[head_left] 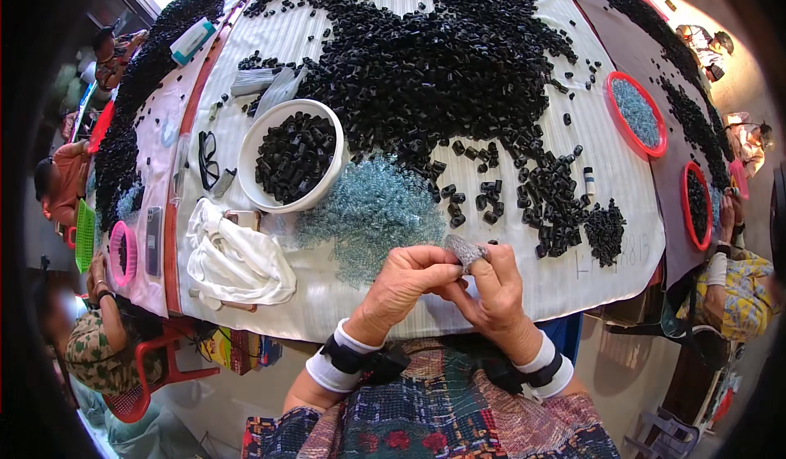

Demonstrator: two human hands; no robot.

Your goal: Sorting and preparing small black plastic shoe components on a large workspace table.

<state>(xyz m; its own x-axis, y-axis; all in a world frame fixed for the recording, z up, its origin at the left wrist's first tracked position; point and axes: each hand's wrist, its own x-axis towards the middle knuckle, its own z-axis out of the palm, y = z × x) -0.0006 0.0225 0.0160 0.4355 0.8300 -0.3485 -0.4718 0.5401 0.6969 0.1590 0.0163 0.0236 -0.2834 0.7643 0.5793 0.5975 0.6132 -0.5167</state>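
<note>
Grey and rough-looking, one small bundle (465, 249) sits between our two hands, just above the near edge of the white tablecloth (630, 189). The thumb and fingertips of our left hand (413, 281) pinch its near side, and the curled fingers of our right hand (498, 293) grip its right side; what it is made of is too small for us to tell. Two white wristbands (360, 340) circle our wrists, each under a black strap.

Just beyond our left hand we see one heap of clear bluish beads (372, 213), and touching it one white bowl (307, 202) filled with black caps (295, 154). Left of the bowl lies one pair of glasses (209, 160), and nearer us one bunched white cloth (233, 254). One large spread of black pieces (434, 74), too many to count, covers the far part of the table. To the right, one tiny dark pile (606, 234) sits near one small bottle (589, 181).

Two red baskets (655, 152) stand farther right, one holding bluish beads, the other black pieces. On the left are one pink basket (124, 280) and one phone (154, 242). Six other people are around us, three on each side.
</note>
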